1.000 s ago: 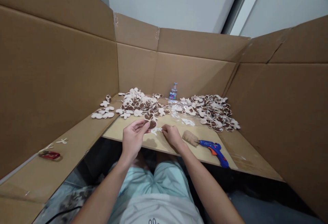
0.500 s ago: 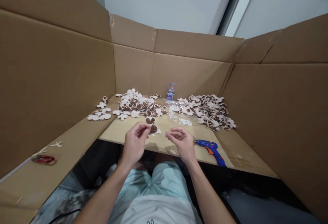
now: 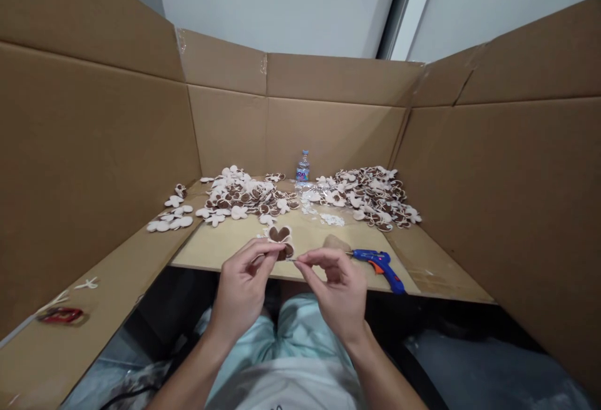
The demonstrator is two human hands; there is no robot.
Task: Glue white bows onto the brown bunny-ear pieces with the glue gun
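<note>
My left hand (image 3: 244,278) pinches a brown-and-white bunny-shaped felt piece (image 3: 280,235) between thumb and fingertips, with its two rounded ears pointing away from me. Close on its right, my right hand (image 3: 339,285) has thumb and forefinger pressed together on a small whitish piece, too small to name, at the lower edge of the felt piece. Whether that bit touches the felt I cannot tell. A blue glue gun (image 3: 379,265) with an orange trigger lies on the board just right of my right hand.
Piles of similar felt pieces lie at the back left (image 3: 244,194) and back right (image 3: 375,194). Small white bits (image 3: 332,219) and a plastic bottle (image 3: 303,167) are between them. A red cutter (image 3: 61,315) lies far left. Cardboard walls (image 3: 328,128) surround the board (image 3: 225,244).
My right hand has moved left toward my left hand, bringing the small whitish piece to the felt piece. Both hands sit slightly lower in view, and the camera has turned a little.
</note>
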